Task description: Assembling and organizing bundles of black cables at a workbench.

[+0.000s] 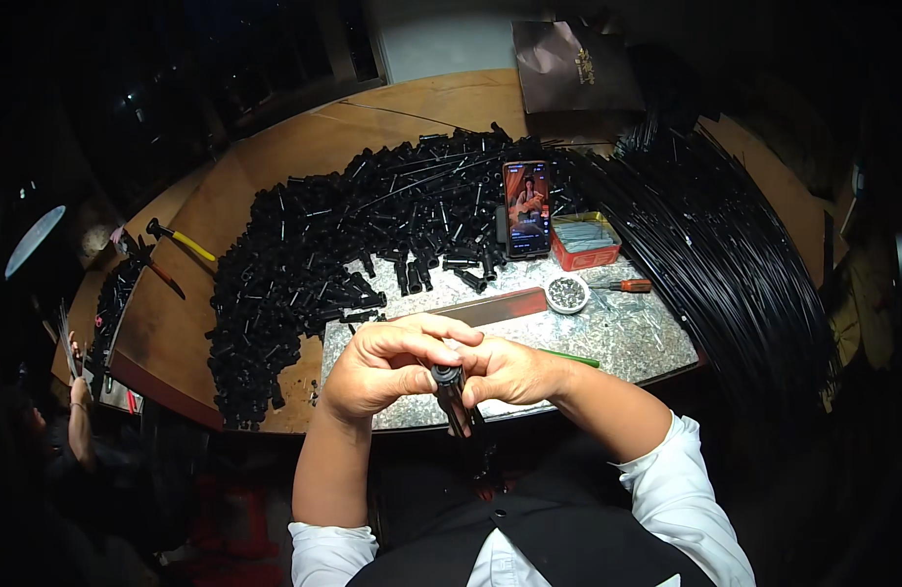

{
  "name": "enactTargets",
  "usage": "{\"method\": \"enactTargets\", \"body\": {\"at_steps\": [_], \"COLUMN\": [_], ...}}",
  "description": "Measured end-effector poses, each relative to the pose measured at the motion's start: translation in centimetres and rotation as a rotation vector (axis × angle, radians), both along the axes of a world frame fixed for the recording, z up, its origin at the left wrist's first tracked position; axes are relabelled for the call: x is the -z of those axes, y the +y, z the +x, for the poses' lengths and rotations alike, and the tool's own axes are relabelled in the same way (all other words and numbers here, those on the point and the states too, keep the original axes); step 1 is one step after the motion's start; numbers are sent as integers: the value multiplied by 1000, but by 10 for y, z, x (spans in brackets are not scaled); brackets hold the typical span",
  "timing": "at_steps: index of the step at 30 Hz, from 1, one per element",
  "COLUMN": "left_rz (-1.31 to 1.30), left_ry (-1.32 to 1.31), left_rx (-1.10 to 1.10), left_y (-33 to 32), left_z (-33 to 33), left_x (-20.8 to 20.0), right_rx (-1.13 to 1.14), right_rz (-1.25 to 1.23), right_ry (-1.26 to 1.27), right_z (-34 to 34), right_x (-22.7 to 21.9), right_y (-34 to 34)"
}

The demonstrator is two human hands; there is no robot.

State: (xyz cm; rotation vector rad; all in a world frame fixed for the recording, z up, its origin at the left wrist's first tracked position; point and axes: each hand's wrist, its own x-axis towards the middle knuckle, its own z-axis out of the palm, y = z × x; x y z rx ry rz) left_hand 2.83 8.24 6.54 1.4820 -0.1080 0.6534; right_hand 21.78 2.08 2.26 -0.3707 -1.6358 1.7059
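Both my hands are closed around a black tubular piece [452, 395] in front of my chest, over the table's near edge. Its round end faces up between my thumbs, and the lower part hangs past the edge. My left hand [390, 364] grips it from the left, fingers curled over the top. On its other side, my right hand [510, 372] pinches it with thumb and fingers. A large pile of similar black tubular pieces [275, 274] spreads beyond my hands and to the left. Under my hands lies a speckled grey board [617, 338].
A lit phone [527, 210] stands upright by a red tin [586, 256] of thin strips. Nearby are a white bowl of small metal parts [567, 293], a screwdriver [627, 286], and a flat bar [490, 308]. Long black rods [725, 245] cover the right. A yellow-handled tool [191, 245] and another person's hand [77, 364] are left.
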Motion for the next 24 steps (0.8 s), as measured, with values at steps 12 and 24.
{"method": "enactTargets", "body": {"at_steps": [12,24], "left_rz": [241,822], "left_ry": [313,246], "left_rx": [-836,-949], "left_y": [-37,-44], "left_z": [1,-14], "left_x": [-8,-19], "right_rx": [910,604], "right_rz": [557,346], "right_ry": [-295,-217], "right_z": [-27,-24], "right_x": [-16,-7], "right_y": [-15,-15]}}
